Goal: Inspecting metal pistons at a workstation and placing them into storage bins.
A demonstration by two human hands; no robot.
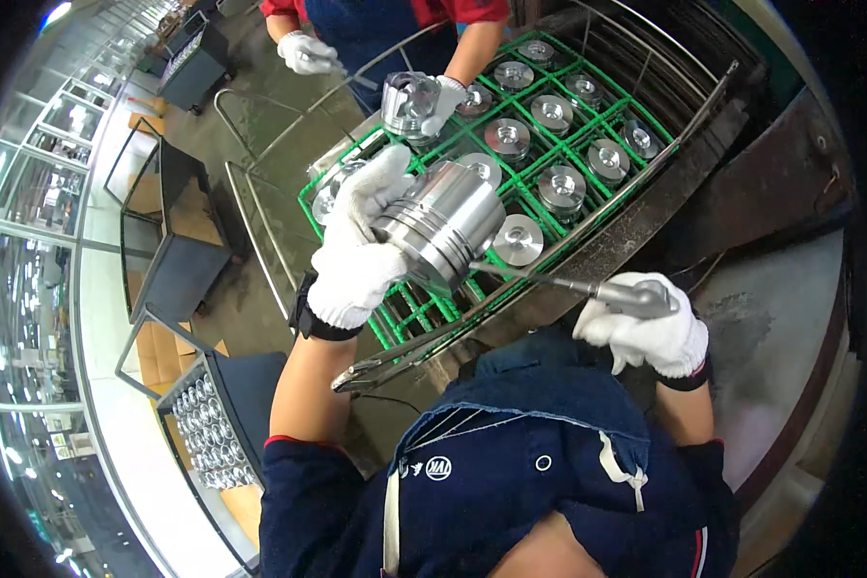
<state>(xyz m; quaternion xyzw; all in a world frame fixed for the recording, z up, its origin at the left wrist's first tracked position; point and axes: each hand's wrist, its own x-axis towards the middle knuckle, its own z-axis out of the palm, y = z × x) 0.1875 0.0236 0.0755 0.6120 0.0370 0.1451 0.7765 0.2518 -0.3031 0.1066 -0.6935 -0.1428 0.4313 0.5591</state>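
Note:
My left hand [361, 241], in a white knit glove, is closed around a large shiny piston [462, 217]. The piston is tilted, with its ring grooves toward me. In my gloved right hand [650, 332] is a grey metal hand tool [641, 297] with a long thin shaft. The shaft's tip reaches the grooved end of the piston; I cannot tell whether it touches. Beneath the piston sits a rack of green-coated bars [530, 178], with several pistons [562, 190] standing in its square cells.
Across the rack a person in a blue apron [385, 43] holds another piston [411, 104] in gloved hands. A metal rail [433, 342] runs along the rack's near edge. Left are dark carts [178, 231], one carrying rows of pistons [207, 433]. A dark beam [636, 236] borders the right.

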